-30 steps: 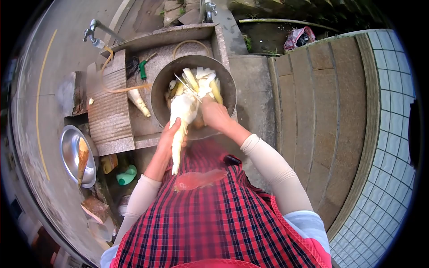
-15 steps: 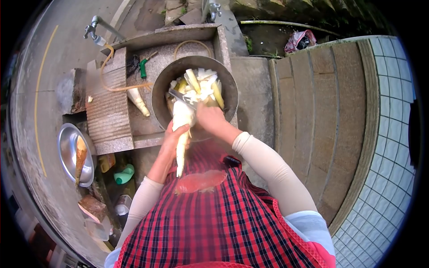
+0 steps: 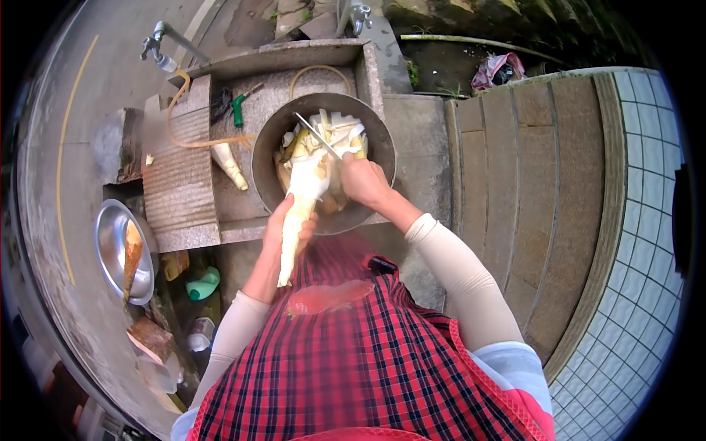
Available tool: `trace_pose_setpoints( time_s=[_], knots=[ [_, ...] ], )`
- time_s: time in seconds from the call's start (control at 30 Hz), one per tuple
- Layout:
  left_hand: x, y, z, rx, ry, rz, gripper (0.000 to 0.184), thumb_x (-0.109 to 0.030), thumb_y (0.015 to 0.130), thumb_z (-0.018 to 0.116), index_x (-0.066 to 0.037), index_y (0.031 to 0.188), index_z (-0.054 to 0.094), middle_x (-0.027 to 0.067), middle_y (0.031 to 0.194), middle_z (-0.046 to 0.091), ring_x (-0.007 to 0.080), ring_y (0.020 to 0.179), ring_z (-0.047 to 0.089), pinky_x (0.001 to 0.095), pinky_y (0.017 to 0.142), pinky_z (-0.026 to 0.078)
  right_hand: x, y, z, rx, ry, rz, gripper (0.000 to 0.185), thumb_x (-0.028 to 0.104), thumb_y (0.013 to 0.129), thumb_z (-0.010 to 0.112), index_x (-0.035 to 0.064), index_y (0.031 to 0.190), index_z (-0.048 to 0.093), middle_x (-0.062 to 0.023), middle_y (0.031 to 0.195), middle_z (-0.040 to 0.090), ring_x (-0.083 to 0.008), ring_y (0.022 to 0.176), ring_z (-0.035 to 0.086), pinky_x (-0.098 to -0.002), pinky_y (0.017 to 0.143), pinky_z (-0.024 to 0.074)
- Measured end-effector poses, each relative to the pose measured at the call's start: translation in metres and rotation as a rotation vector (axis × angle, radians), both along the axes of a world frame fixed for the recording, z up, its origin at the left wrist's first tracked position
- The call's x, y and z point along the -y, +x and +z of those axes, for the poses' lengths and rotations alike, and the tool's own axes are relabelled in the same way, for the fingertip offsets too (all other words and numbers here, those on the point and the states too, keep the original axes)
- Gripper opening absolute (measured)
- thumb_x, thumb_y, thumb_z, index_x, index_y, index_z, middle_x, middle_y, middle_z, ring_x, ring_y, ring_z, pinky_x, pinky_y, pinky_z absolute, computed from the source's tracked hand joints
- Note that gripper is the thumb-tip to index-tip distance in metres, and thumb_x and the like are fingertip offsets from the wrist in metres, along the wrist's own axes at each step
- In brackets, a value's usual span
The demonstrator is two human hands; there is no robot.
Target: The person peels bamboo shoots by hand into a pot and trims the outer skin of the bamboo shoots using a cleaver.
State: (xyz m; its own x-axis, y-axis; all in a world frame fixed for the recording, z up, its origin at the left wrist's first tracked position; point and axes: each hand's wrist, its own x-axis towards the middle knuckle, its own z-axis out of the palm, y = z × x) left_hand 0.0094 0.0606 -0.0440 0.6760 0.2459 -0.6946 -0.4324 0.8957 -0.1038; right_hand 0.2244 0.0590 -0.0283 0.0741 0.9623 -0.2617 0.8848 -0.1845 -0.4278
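My left hand (image 3: pixel 278 229) is wrapped round a peeled bamboo shoot (image 3: pixel 298 213), its thick end over the pot and its thin tip toward my apron. A knife (image 3: pixel 318 135) is gripped in my right hand (image 3: pixel 365 181); its blade points up and to the left, just above the shoot's thick end. Beneath both hands stands a deep round metal pot (image 3: pixel 382 125). Pale cut pieces of shoot (image 3: pixel 342 131), some yellowish, are heaped inside it. The knife's handle is mostly hidden by my fingers.
Another bamboo shoot (image 3: pixel 229 166) lies left of the pot in the stone sink (image 3: pixel 243 209). Near it are a green-handled tool (image 3: pixel 237 110) and a hose (image 3: pixel 193 145) from a tap (image 3: pixel 151 48). A metal basin (image 3: pixel 109 253) holds an unpeeled shoot. Steps (image 3: pixel 515 184) rise at right.
The knife has lifted off the shoot, and my right hand has moved slightly right and up. My left hand still holds the shoot, its tip shifted a little left.
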Motion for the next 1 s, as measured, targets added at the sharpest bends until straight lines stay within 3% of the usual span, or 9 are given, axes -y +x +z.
trace_pose_setpoints(
  time_s=[0.13,0.17,0.33,0.63,0.7,0.77,0.87,0.97,1.0],
  knots=[
    [-0.003,0.002,-0.002,0.000,-0.012,0.042,0.047,-0.042,0.093,0.046,-0.001,0.115,0.042,0.0171,0.082,0.049,0.0142,0.056,0.044,0.0197,0.039,0.035,0.043,-0.024,0.023,0.126,0.181,0.299,0.022,0.007,0.077,0.049,-0.0046,0.095,0.053,-0.0141,0.063,0.062,-0.0257,0.055,0.063,-0.0349,0.048,0.0482],
    [-0.003,0.002,-0.005,-0.001,-0.011,0.042,0.047,-0.043,0.094,0.044,-0.001,0.114,0.043,0.0173,0.082,0.049,0.0142,0.056,0.044,0.0196,0.039,0.035,0.050,-0.031,0.029,0.111,0.127,0.278,0.023,0.006,0.078,0.048,-0.0034,0.099,0.050,-0.0165,0.066,0.061,-0.0315,0.057,0.063,-0.0407,0.049,0.0490],
    [-0.001,0.004,0.002,-0.110,0.051,0.079,0.036,-0.036,0.095,0.039,-0.003,0.104,0.050,0.0095,0.084,0.052,0.0154,0.058,0.045,0.0200,0.040,0.034,0.077,-0.042,0.024,0.175,0.149,0.323,0.038,0.009,0.078,0.049,-0.0052,0.113,0.048,-0.0122,0.068,0.059,-0.0278,0.056,0.062,-0.0374,0.048,0.0489],
    [-0.006,0.008,0.003,0.034,-0.089,0.128,0.042,-0.040,0.094,0.042,-0.001,0.107,0.048,0.0138,0.081,0.053,0.0182,0.055,0.047,0.0233,0.042,0.039,0.069,-0.043,-0.002,0.298,0.137,0.260,0.041,0.011,0.076,0.052,-0.0081,0.111,0.049,-0.0116,0.067,0.060,-0.0242,0.054,0.063,-0.0342,0.045,0.0487],
    [-0.001,0.012,0.001,-0.006,-0.125,0.065,0.045,-0.043,0.092,0.044,-0.001,0.107,0.047,0.0156,0.079,0.052,0.0182,0.055,0.048,0.0237,0.042,0.039,0.054,-0.031,-0.018,0.389,0.156,0.269,0.032,0.010,0.077,0.050,-0.0070,0.103,0.054,-0.0081,0.063,0.059,-0.0186,0.054,0.062,-0.0321,0.045,0.0474],
    [-0.006,0.006,-0.006,0.021,-0.078,0.063,0.047,-0.044,0.091,0.045,-0.001,0.109,0.044,0.0169,0.077,0.051,0.0185,0.056,0.048,0.0241,0.043,0.040,0.043,-0.022,-0.015,0.147,0.064,0.165,0.024,0.013,0.080,0.050,-0.0055,0.094,0.056,-0.0172,0.068,0.062,-0.0279,0.059,0.064,-0.0394,0.052,0.0499],
    [-0.008,0.007,-0.011,0.013,-0.124,0.095,0.048,-0.044,0.091,0.045,0.000,0.110,0.044,0.0171,0.077,0.051,0.0194,0.058,0.050,0.0247,0.043,0.041,0.028,-0.024,-0.039,-0.193,-0.057,-0.194,0.022,0.017,0.083,0.050,-0.0042,0.085,0.057,-0.0251,0.076,0.062,-0.0368,0.066,0.063,-0.0463,0.063,0.0499],
    [-0.004,0.008,-0.020,-0.027,-0.124,0.090,0.048,-0.044,0.091,0.046,0.001,0.109,0.045,0.0173,0.077,0.053,0.0217,0.061,0.053,0.0264,0.044,0.045,0.015,-0.019,-0.029,-0.456,-0.306,-0.420,0.026,0.021,0.085,0.050,-0.0035,0.082,0.057,-0.0280,0.077,0.060,-0.0408,0.067,0.062,-0.0483,0.069,0.0487],
    [-0.004,0.009,-0.018,-0.078,-0.121,0.071,0.047,-0.043,0.090,0.047,0.000,0.108,0.047,0.0171,0.077,0.054,0.0226,0.061,0.055,0.0272,0.045,0.046,0.019,-0.022,-0.031,-0.195,-0.060,-0.283,0.022,0.017,0.082,0.051,-0.0031,0.085,0.058,-0.0256,0.074,0.062,-0.0384,0.064,0.063,-0.0473,0.064,0.0499]
  ],
)
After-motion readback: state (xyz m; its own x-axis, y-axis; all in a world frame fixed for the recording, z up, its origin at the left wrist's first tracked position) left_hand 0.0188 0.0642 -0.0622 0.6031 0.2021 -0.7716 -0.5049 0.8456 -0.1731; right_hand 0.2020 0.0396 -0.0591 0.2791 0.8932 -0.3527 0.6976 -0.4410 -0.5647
